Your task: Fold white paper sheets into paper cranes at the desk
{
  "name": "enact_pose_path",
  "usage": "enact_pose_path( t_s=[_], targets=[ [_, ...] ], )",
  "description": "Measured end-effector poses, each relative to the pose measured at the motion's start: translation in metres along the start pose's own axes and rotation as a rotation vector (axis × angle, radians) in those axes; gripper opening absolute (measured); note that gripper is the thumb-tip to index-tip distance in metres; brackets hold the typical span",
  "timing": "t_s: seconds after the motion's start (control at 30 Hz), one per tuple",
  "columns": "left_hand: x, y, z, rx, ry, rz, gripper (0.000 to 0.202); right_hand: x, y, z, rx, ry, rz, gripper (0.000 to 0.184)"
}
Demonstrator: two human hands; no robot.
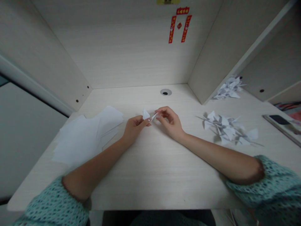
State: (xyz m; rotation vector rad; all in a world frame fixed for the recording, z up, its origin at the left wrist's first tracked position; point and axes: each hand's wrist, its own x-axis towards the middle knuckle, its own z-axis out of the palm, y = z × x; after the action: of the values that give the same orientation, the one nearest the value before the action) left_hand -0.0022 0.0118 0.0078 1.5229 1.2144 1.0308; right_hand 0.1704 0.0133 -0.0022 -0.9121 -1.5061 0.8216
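A small folded piece of white paper (146,114) is held between my two hands above the middle of the desk. My left hand (136,125) grips its left part, with a pointed flap standing up beyond the fingers. With thumb and fingertips, my right hand (169,121) pinches the narrow tip on the other side. To the left lies a spread of white paper sheets (80,138). At the right sits a pile of folded paper cranes (223,127).
More folded paper pieces (229,88) lie behind, beside the upright divider panel (211,59). A flat device with a dark patch (279,120) rests at the right edge. A round cable hole (166,92) is set near the back wall, which carries red paper strips (172,29).
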Motion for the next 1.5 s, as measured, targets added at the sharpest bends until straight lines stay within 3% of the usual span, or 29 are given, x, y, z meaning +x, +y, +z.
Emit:
enact_pose_path(
  t_s=[0.77, 1.5],
  targets=[
    [0.001, -0.003, 0.0, 0.014, 0.017, 0.005, 0.04, -0.002, -0.005, 0.002, -0.056, -0.009, 0.004, 0.012],
    [0.001, -0.004, 0.001, -0.068, 0.021, 0.005, 0.033, -0.002, 0.006, 0.003, -0.003, 0.041, 0.089, 0.017]
  ],
)
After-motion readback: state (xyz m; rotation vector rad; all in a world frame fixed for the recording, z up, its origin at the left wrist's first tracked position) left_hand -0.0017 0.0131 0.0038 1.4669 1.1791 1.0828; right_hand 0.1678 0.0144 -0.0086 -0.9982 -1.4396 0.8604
